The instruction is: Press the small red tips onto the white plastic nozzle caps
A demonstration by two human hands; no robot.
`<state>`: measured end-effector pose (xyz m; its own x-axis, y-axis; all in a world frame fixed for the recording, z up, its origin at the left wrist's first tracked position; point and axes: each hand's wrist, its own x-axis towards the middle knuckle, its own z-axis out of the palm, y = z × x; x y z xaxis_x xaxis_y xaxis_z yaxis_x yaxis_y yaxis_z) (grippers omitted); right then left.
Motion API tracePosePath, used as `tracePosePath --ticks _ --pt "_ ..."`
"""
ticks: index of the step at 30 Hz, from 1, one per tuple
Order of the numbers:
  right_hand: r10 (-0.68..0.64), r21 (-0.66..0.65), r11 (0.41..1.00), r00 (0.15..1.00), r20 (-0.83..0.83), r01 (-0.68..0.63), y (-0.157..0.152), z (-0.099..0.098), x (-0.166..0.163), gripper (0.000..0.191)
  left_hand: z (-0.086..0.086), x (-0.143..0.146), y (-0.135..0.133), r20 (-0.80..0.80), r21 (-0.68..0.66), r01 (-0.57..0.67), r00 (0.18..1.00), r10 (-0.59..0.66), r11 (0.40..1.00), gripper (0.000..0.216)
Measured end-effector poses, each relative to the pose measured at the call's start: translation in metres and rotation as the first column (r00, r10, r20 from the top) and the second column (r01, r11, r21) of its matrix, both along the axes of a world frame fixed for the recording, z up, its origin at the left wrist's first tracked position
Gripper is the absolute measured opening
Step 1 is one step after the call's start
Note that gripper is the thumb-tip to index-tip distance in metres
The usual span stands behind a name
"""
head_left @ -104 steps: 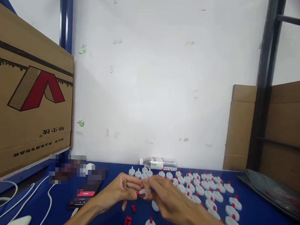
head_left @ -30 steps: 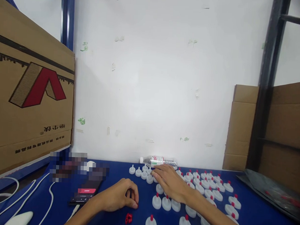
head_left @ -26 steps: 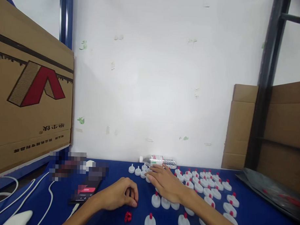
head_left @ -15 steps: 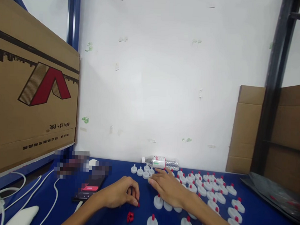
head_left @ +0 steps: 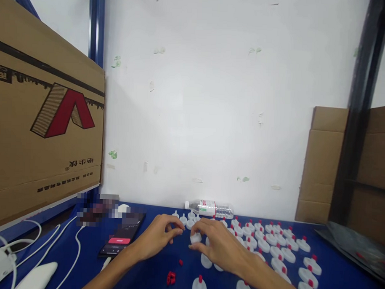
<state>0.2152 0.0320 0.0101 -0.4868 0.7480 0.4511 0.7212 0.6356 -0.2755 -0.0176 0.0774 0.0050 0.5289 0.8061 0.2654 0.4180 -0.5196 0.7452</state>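
Observation:
My left hand (head_left: 164, 236) is raised over the table, thumb and index tips brought together in a pinch; anything between them is too small to make out. To its right, my right hand (head_left: 219, 242) has its thumb and fingers around a white round cap with a spout (head_left: 195, 238). A loose red tip (head_left: 181, 262) lies below my left hand, near a small pile of red tips (head_left: 170, 278). Several plain white caps (head_left: 183, 219) stand behind the hands. White caps with red tips (head_left: 271, 238) spread under and right of my right forearm.
A clear bottle (head_left: 209, 208) lies along the wall. At left are a phone (head_left: 121, 239), white cables (head_left: 78, 246) and a large cardboard box (head_left: 48, 127). A plastic bag (head_left: 353, 247) rests at the right edge of the blue table (head_left: 137, 281).
My left hand has risen away from the red tips toward my right hand. My right hand has drawn in and closed around a white cap. The view has shifted slightly.

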Motion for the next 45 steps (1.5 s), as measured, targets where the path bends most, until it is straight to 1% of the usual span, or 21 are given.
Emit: tracePosePath --ticks 4,8,11,14,17,20,26,28,30,31,32,34,35,36,37,39,42,45 --pt "0.073 0.033 0.997 0.997 -0.002 -0.073 -0.003 -0.001 -0.002 0.012 -0.002 0.007 0.0 0.144 -0.059 -0.004 0.99 0.012 0.998 0.04" --pt "0.134 0.102 0.986 0.991 -0.001 -0.134 -0.006 -0.001 -0.002 0.015 -0.002 0.013 0.0 0.272 -0.093 0.0 0.962 0.025 0.996 0.048" --pt "0.138 0.155 0.978 0.99 0.009 -0.138 -0.008 -0.002 -0.004 0.017 -0.001 0.015 -0.001 0.334 -0.107 0.011 0.942 0.025 0.994 0.051" --pt "0.125 0.185 0.975 0.992 0.011 -0.125 -0.007 -0.003 -0.005 0.018 0.0 0.016 -0.002 0.374 -0.125 0.035 0.927 0.014 0.992 0.053" --pt "0.143 0.205 0.969 0.99 0.002 -0.14 -0.005 -0.002 -0.003 0.02 0.0 0.015 -0.002 0.401 -0.146 0.068 0.916 -0.004 0.987 0.052" --pt "0.186 0.226 0.957 0.983 -0.001 -0.181 -0.003 -0.001 0.0 0.025 -0.001 0.013 -0.003 0.429 -0.169 0.106 0.903 -0.024 0.98 0.05" --pt "0.264 0.211 0.942 0.964 0.014 -0.261 -0.002 0.005 0.006 0.032 0.0 0.01 -0.002 0.471 -0.246 0.201 0.88 -0.065 0.948 0.046" --pt "0.305 0.219 0.929 0.952 0.003 -0.298 -0.002 0.008 0.006 0.032 0.001 0.007 -0.004 0.498 -0.275 0.233 0.864 -0.069 0.933 0.055" --pt "0.364 0.222 0.91 0.931 -0.029 -0.349 -0.005 0.012 0.003 0.028 0.002 0.005 -0.007 0.569 -0.326 0.317 0.818 -0.083 0.891 0.075" --pt "0.392 0.221 0.902 0.919 -0.052 -0.372 -0.007 0.014 0.001 0.026 0.001 0.004 -0.008 0.613 -0.356 0.386 0.784 -0.099 0.851 0.081" --pt "0.42 0.218 0.892 0.905 -0.075 -0.396 -0.01 0.017 -0.001 0.024 0.001 0.003 -0.009 0.655 -0.382 0.465 0.746 -0.121 0.799 0.081" --pt "0.478 0.21 0.867 0.873 -0.097 -0.451 -0.016 0.022 -0.006 0.025 0.0 0.002 -0.012 0.709 -0.41 0.601 0.683 -0.175 0.687 0.07" --pt "0.502 0.206 0.854 0.86 -0.089 -0.477 -0.018 0.024 -0.008 0.029 0.0 0.002 -0.013 0.711 -0.414 0.637 0.672 -0.206 0.65 0.065" --pt "0.519 0.199 0.844 0.852 -0.069 -0.498 -0.02 0.026 -0.009 0.033 0.0 0.002 -0.014 0.705 -0.418 0.653 0.671 -0.227 0.632 0.06" --pt "0.528 0.194 0.837 0.848 -0.04 -0.512 -0.022 0.026 -0.009 0.038 0.0 0.003 -0.015 0.696 -0.421 0.655 0.677 -0.239 0.628 0.058" --pt "0.516 0.188 0.838 0.856 0.031 -0.512 -0.022 0.024 -0.007 0.043 0.001 0.004 -0.016 0.671 -0.416 0.637 0.696 -0.254 0.649 0.056" --pt "0.478 0.179 0.852 0.871 0.113 -0.491 -0.017 0.019 -0.001 0.04 0.006 0.009 -0.02 0.634 -0.384 0.613 0.719 -0.285 0.691 0.055" --pt "0.484 0.154 0.852 0.865 0.13 -0.5 -0.013 0.015 0.002 0.04 0.01 0.015 -0.024 0.611 -0.362 0.614 0.724 -0.32 0.701 0.05"
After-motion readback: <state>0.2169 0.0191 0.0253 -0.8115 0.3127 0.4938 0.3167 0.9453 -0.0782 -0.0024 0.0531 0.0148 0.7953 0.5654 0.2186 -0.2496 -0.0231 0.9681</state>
